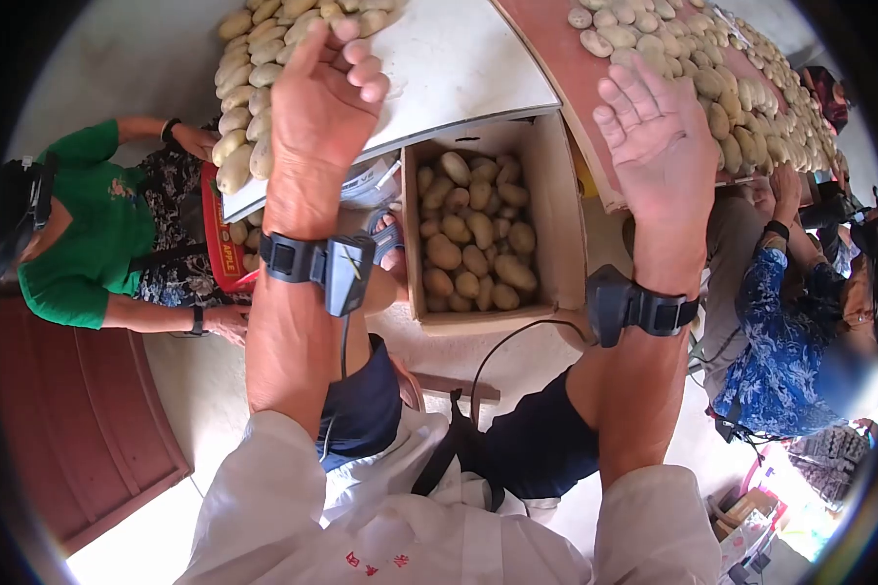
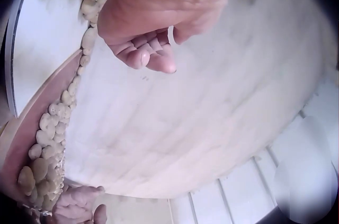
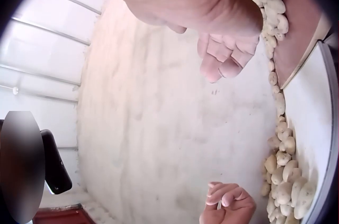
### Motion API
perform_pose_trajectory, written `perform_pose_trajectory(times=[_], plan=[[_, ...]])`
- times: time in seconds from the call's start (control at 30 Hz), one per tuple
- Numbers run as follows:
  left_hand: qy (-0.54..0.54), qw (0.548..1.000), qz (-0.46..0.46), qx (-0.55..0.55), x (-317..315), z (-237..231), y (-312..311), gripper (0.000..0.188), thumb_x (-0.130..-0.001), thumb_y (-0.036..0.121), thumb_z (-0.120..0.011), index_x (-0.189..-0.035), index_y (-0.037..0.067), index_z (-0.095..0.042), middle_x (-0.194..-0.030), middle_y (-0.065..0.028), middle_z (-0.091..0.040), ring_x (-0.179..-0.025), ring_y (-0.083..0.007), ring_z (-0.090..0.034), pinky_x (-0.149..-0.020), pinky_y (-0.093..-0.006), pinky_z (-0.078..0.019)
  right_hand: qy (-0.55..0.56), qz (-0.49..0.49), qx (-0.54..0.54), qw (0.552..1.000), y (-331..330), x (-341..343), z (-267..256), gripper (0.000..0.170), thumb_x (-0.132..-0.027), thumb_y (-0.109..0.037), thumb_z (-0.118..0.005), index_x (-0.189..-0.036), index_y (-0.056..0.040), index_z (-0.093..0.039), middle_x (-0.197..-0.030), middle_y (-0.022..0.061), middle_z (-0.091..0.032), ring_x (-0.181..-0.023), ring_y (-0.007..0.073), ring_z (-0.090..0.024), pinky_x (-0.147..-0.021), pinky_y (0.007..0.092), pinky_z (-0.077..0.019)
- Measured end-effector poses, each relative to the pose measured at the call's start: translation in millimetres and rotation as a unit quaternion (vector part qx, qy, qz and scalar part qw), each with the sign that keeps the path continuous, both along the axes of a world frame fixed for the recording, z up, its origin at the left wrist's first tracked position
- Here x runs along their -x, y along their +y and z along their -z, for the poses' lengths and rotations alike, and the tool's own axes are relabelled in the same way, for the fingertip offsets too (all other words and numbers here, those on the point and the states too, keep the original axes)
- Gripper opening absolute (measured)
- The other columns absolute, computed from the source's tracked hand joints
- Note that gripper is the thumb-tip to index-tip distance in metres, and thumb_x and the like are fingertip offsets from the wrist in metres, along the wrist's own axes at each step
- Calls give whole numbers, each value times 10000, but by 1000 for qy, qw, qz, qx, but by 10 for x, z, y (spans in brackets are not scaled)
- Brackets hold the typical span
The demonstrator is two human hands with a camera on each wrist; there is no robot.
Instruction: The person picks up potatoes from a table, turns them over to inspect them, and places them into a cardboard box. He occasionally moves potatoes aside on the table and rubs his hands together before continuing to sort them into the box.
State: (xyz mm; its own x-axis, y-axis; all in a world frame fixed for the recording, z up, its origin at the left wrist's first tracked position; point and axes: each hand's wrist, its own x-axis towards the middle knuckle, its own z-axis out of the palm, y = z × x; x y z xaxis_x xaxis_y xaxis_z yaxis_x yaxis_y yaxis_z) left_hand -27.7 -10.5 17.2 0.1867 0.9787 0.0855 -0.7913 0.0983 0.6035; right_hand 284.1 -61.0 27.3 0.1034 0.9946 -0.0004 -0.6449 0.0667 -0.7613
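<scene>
Both hands are raised, palms up, above the table edges and hold nothing. In the head view the left hand, its fingers loosely bent, is over the white tabletop beside rows of potatoes. The right hand has its fingers extended over the edge of the red tabletop, near more potatoes. In the left wrist view the left hand shows bent fingers against a pale wall. The right wrist view shows the right hand empty, with the left hand lower down.
A cardboard box of potatoes stands below the table edge, between the forearms. A person in green sits at the left by a red crate. Another person in blue is at the right. A cable loops near the knees.
</scene>
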Motion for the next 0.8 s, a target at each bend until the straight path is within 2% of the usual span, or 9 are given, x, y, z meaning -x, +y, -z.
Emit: perform_pose_trajectory(times=[0.03,0.17,0.47,0.57,0.73,0.8], plan=[[0,1000,-2,-1,68,10,-1,257,-1082,297,-525,-1044,55,-600,-813,0,-493,-681,-125,-435,-618,-292,-375,23,-32,-18,999,2,-74,30,565,-1092,-413,-423,-1362,63,-565,-1188,171,-684,-1068,285,-647,-945,405,-519],[-72,997,-5,-1,335,93,77,288,-1091,303,-492,-1051,41,-603,-832,-15,-515,-708,-140,-452,-638,-315,-382,58,-99,-55,992,50,-274,114,551,-1089,-407,-448,-1357,60,-568,-1173,164,-690,-1068,277,-647,-936,404,-519],[-131,991,-8,24,547,192,98,326,-1089,315,-483,-1081,16,-614,-860,-35,-550,-735,-169,-462,-656,-336,-386,88,-70,-89,990,10,-506,93,498,-1098,-377,-451,-1316,49,-590,-1101,151,-709,-1019,278,-667,-903,418,-527],[-150,988,-9,25,585,181,93,331,-1085,320,-484,-1085,17,-617,-851,-19,-533,-737,-168,-478,-659,-340,-383,111,-51,-107,987,11,-625,105,496,-1100,-382,-440,-1301,41,-600,-1084,147,-711,-1004,276,-666,-889,419,-533],[-143,990,-9,3,622,215,103,304,-1095,316,-464,-1110,41,-592,-859,-5,-470,-731,-141,-470,-671,-320,-380,139,39,-85,986,17,-797,82,506,-1082,-421,-467,-1289,16,-617,-1065,122,-710,-958,263,-654,-868,407,-527],[-143,989,-33,15,596,190,90,317,-1098,319,-457,-1119,36,-598,-857,-1,-468,-726,-136,-471,-663,-320,-377,150,37,-105,982,8,-850,90,503,-1076,-421,-478,-1290,13,-618,-1064,118,-708,-959,259,-653,-859,399,-526]])
